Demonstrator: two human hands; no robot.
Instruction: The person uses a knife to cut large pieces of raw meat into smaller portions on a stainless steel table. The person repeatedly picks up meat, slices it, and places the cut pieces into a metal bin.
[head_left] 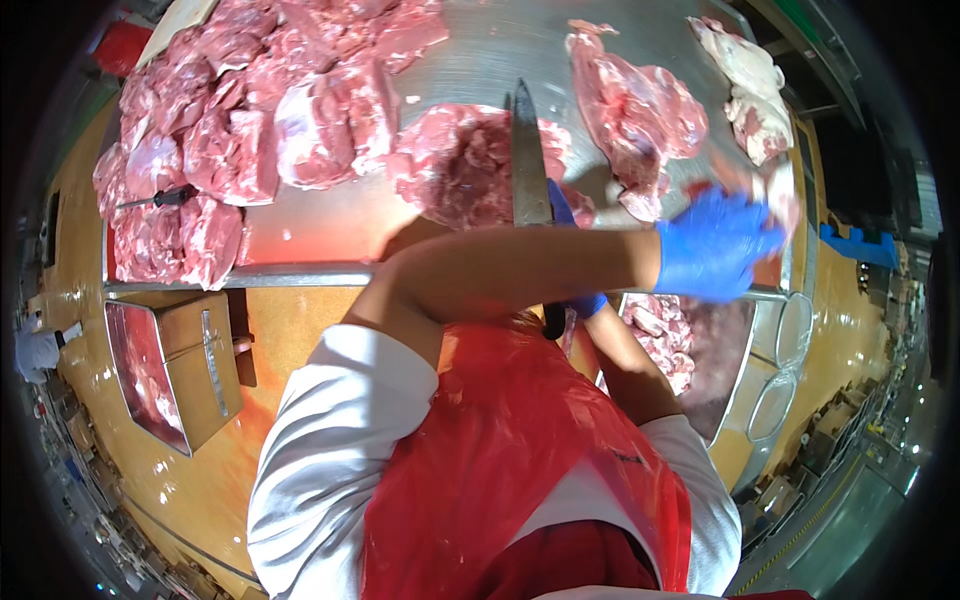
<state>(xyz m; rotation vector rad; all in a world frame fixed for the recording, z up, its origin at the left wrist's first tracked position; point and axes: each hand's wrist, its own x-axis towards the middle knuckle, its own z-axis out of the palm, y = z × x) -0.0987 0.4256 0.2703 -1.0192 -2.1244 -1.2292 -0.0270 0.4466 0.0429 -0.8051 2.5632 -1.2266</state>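
My left arm crosses in front of me, and my gloved left hand [712, 245], blurred by motion, is at the table's right end beside a reddish-white scrap [778, 200]; whether it holds anything is unclear. My right hand [567, 210], mostly hidden behind that arm, grips a long knife [525, 150], blade pointing away from me. Beneath and beside the blade lies a wide pink cut of meat [460, 165]. A longer raw piece [630, 110] lies to its right, a pale fatty piece [748, 90] beyond that. Several chunks [230, 150] are piled on the left.
The steel table [300, 270] has a raised front edge. A dark-handled tool [165, 197] rests on the left pile. Below are a steel bin [170, 370] at left and a container of trimmings [655, 340] at right. A person in white [40, 350] stands far left.
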